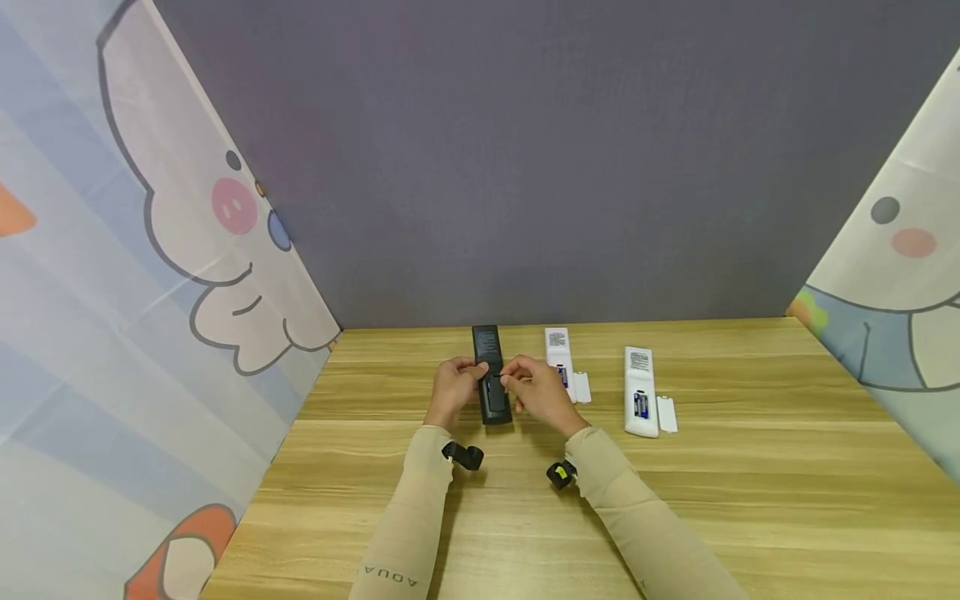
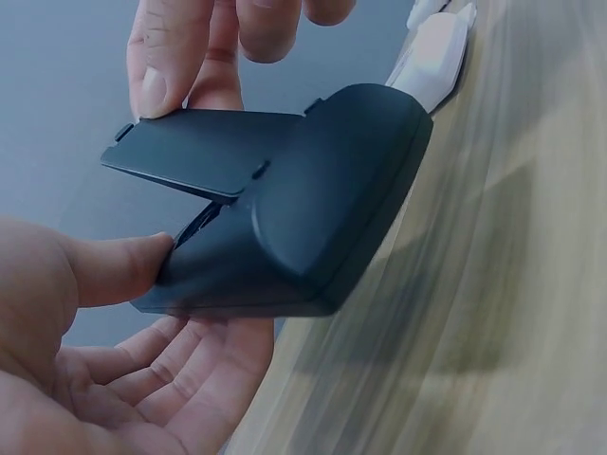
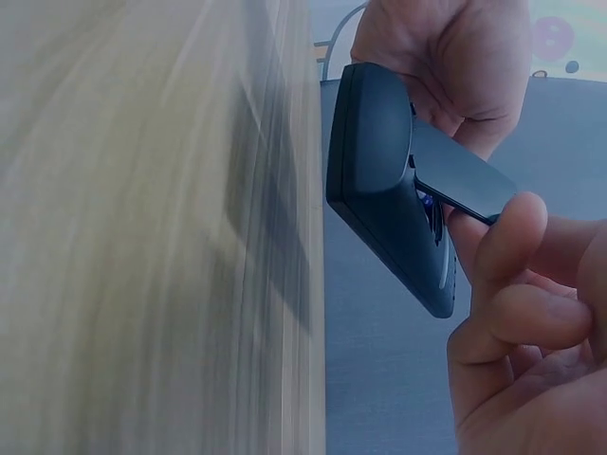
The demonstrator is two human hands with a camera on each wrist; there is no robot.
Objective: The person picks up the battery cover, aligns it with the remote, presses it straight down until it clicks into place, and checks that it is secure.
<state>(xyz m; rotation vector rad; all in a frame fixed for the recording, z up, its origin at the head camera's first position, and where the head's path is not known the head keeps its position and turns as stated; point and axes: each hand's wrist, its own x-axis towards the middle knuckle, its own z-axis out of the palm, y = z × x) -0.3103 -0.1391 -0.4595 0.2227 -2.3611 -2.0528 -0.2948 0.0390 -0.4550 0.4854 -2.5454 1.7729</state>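
Beige fabric sleeves (image 1: 410,508) were extended toward a long black plastic remote (image 1: 487,343) gripped above the wood-grain table (image 1: 352,442) by the left hand (image 1: 453,388), its tilted black plastic cover (image 2: 204,150) pinched by the right hand (image 1: 543,393), with gentle pivoting about the near end judged best.

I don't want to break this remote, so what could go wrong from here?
The cover sits tilted, one end against the black remote; forcing it might snap a small tab. The left hand has its thumb near the gap, so it could get pinched if the cover closes. The right hand pinches just the cover's edge, so it might slip.
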